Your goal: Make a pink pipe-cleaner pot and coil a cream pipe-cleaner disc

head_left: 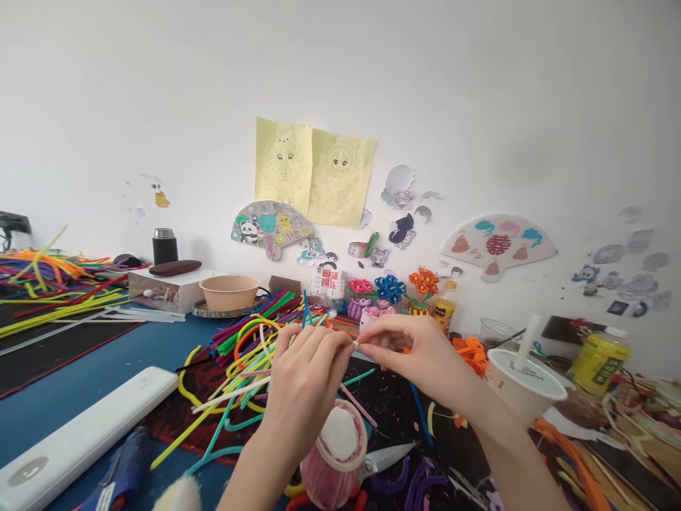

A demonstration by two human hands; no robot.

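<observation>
My left hand (311, 369) and my right hand (412, 351) meet fingertip to fingertip above the desk, both closed in a pinch. Between them shows a small pale piece (356, 344), mostly covered by the fingers and too small to name. Below my left hand stands a pink-walled cup (335, 454) with a pale rim and white inside. Beside it lie scissors (388, 459) with the blades pointing right. Loose purple pipe cleaner pieces (412, 486) lie near the scissors. To the left, many coloured pipe cleaners (239, 397) spread partly behind my left hand.
Small flower pots with blue (390, 289) and orange flowers (424, 280) stand by the wall. A lidded drink cup with a straw (524, 383) and a yellow bottle (599, 362) are on the right. A long white device (90, 433), glue gun (120, 468) and brown bowl (230, 292) are left.
</observation>
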